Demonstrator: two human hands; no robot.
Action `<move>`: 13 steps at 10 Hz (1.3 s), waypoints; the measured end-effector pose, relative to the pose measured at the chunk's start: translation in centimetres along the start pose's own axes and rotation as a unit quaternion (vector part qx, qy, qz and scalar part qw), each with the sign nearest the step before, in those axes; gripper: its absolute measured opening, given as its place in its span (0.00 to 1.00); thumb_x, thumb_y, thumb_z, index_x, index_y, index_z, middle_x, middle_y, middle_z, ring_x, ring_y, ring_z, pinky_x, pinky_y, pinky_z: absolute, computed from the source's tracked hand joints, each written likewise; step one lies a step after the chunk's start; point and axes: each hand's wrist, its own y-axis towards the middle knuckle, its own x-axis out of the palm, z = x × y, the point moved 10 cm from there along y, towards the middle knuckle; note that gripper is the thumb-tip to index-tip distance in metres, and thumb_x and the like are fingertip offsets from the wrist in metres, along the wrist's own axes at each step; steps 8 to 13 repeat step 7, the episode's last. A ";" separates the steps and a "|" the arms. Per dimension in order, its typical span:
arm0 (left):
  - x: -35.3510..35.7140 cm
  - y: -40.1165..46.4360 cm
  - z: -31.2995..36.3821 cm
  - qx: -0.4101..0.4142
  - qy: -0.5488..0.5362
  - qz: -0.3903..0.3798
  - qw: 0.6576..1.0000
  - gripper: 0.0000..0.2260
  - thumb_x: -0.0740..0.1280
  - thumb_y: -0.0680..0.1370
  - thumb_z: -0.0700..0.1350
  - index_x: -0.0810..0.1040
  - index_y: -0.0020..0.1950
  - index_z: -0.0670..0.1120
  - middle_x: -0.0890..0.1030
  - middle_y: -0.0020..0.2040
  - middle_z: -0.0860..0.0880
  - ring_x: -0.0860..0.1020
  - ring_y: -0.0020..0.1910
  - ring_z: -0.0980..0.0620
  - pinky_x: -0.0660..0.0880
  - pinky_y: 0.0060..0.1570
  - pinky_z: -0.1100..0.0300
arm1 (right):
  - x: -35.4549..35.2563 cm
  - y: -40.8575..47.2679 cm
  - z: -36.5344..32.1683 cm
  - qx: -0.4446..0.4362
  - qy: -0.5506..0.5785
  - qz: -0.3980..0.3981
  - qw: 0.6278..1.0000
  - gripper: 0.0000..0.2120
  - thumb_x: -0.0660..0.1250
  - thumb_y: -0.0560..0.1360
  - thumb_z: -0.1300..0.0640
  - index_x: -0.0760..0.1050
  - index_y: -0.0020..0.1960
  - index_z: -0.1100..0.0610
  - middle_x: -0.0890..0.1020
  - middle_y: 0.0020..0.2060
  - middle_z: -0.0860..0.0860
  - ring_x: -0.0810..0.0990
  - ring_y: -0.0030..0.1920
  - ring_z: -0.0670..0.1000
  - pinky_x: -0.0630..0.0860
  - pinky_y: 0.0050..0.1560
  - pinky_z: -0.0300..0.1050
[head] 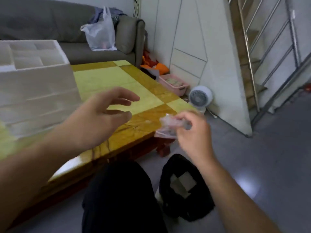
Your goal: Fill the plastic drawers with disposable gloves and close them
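A white plastic drawer unit point(37, 91) stands on the left of the low table point(144, 118), its drawer fronts facing me and its top split into open compartments. My right hand point(193, 132) hovers just off the table's right corner and pinches a crumpled clear disposable glove point(168, 123) between fingers and thumb. My left hand point(101, 116) floats above the table to the right of the drawer unit, fingers spread and relaxed, holding nothing. The picture is blurred by motion, so I cannot tell whether any drawer is pulled out.
A grey sofa point(50, 27) with a white plastic bag point(101, 34) stands behind the table. On the floor at right are a small white fan point(200, 96), a pink basket point(175, 84) and orange cloth. A black bag point(183, 187) lies by my knee.
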 end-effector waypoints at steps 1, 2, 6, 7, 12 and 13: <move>4.6 2.3 -0.4 -0.009 0.090 -0.004 0.996 0.11 0.68 0.81 0.38 0.83 0.54 0.55 0.84 0.54 0.56 0.82 0.53 0.60 0.80 0.56 0.60 | -2.1 -3.6 11.6 0.073 -0.165 -0.004 0.984 0.05 0.79 0.74 0.59 0.87 0.48 0.51 0.75 0.48 0.50 0.78 0.51 0.56 0.72 0.48 0.44; 10.3 3.3 -2.1 -0.017 0.144 -0.064 0.987 0.10 0.67 0.81 0.41 0.82 0.50 0.57 0.84 0.51 0.59 0.82 0.52 0.61 0.80 0.56 0.54 | 0.6 -9.1 22.1 0.192 -0.228 -0.106 0.949 0.05 0.71 0.78 0.59 0.85 0.45 0.55 0.80 0.44 0.53 0.80 0.45 0.56 0.77 0.42 0.50; 11.0 3.0 -5.3 -0.052 0.134 -0.126 0.982 0.09 0.70 0.80 0.43 0.84 0.49 0.58 0.85 0.49 0.60 0.83 0.50 0.60 0.80 0.57 0.48 | 10.8 -16.5 30.8 0.278 -0.294 -0.441 0.801 0.06 0.61 0.82 0.61 0.73 0.46 0.60 0.79 0.44 0.56 0.76 0.40 0.54 0.74 0.36 0.46; 7.8 2.6 -5.0 -0.061 0.102 -0.061 0.991 0.07 0.70 0.80 0.43 0.85 0.49 0.55 0.86 0.47 0.57 0.84 0.47 0.59 0.81 0.56 0.45 | 7.8 -13.6 29.2 0.295 -0.257 -0.345 0.853 0.11 0.61 0.76 0.67 0.68 0.36 0.59 0.75 0.33 0.53 0.72 0.33 0.51 0.68 0.33 0.46; 7.8 2.6 -5.0 -0.061 0.102 -0.061 0.991 0.07 0.70 0.80 0.43 0.85 0.49 0.55 0.86 0.47 0.57 0.84 0.47 0.59 0.81 0.56 0.45 | 7.8 -13.6 29.2 0.295 -0.257 -0.345 0.853 0.11 0.61 0.76 0.67 0.68 0.36 0.59 0.75 0.33 0.53 0.72 0.33 0.51 0.68 0.33 0.46; 7.8 2.6 -5.0 -0.061 0.102 -0.061 0.991 0.07 0.70 0.80 0.43 0.85 0.49 0.55 0.86 0.47 0.57 0.84 0.47 0.59 0.81 0.56 0.45 | 7.8 -13.6 29.2 0.295 -0.257 -0.345 0.853 0.11 0.61 0.76 0.67 0.68 0.36 0.59 0.75 0.33 0.53 0.72 0.33 0.51 0.68 0.33 0.46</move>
